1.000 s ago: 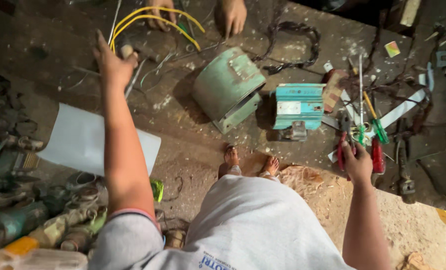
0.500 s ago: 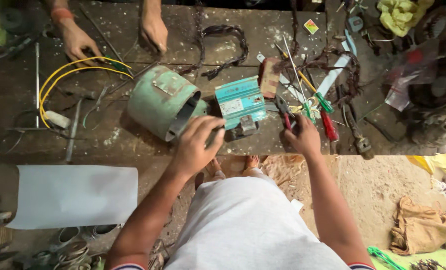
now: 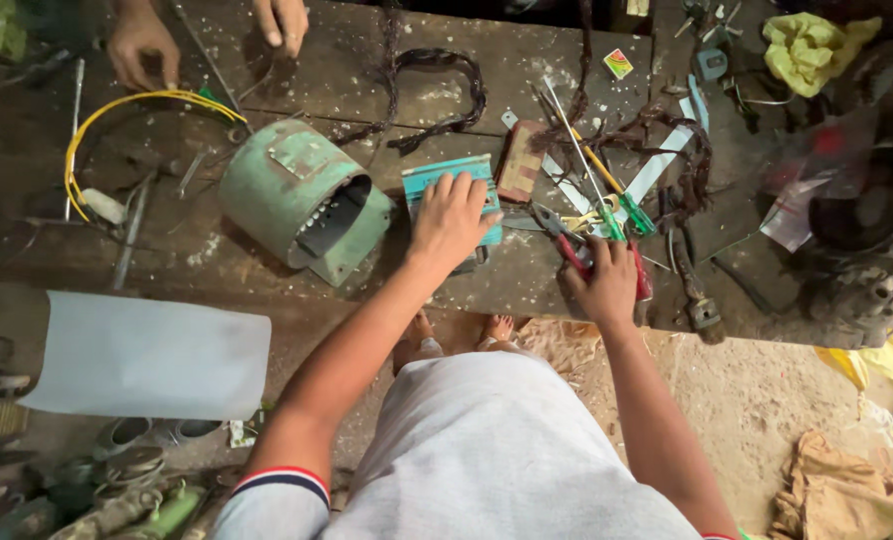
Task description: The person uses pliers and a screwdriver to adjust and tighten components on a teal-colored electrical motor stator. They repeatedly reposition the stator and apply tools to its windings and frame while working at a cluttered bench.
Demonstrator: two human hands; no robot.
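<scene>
Since half a second ago the left hand (image 3: 454, 215) has slid off the green metal motor housing (image 3: 302, 200) and now lies spread, fingers open, flat on the teal finned metal box (image 3: 422, 182); the right hand (image 3: 605, 283) stays curled among the red-handled pliers (image 3: 567, 247) near the counter (image 3: 527, 290) front edge, though whether it grips them I cannot tell. Judging by this, the step is steadying the box while choosing a tool. Loose tools crowd the right; another person's hands (image 3: 142, 45) work the yellow wire (image 3: 117, 105) opposite.
</scene>
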